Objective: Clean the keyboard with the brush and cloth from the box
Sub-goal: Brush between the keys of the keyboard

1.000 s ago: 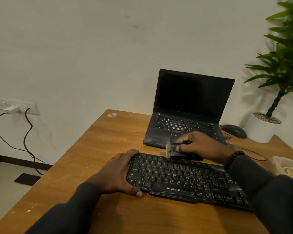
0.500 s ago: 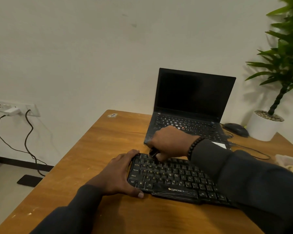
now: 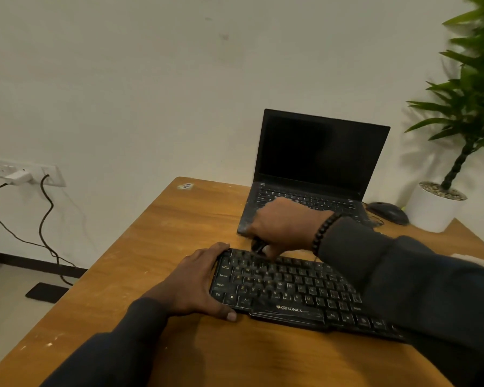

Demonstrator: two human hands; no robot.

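A black keyboard [image 3: 288,289] lies on the wooden table [image 3: 157,247] in front of me. My left hand [image 3: 199,283] grips its left end, fingers over the far corner and thumb along the near edge. My right hand [image 3: 282,227] is closed around the small black brush [image 3: 258,247], pressing it down at the keyboard's top row near the left. Most of the brush is hidden under my fingers; its bristles cannot be seen. The cloth and the box are not clearly in view.
An open black laptop [image 3: 316,163] stands right behind the keyboard. A dark mouse [image 3: 389,212] and a potted plant [image 3: 442,202] sit at the far right. A pale object [image 3: 478,261] peeks out past my right sleeve. Cables hang from a wall socket [image 3: 25,173] at left.
My right hand swept the brush leftward along the keyboard's top row, turning palm-down over it, so the bristles are now hidden. My left hand stayed on the keyboard's left end.
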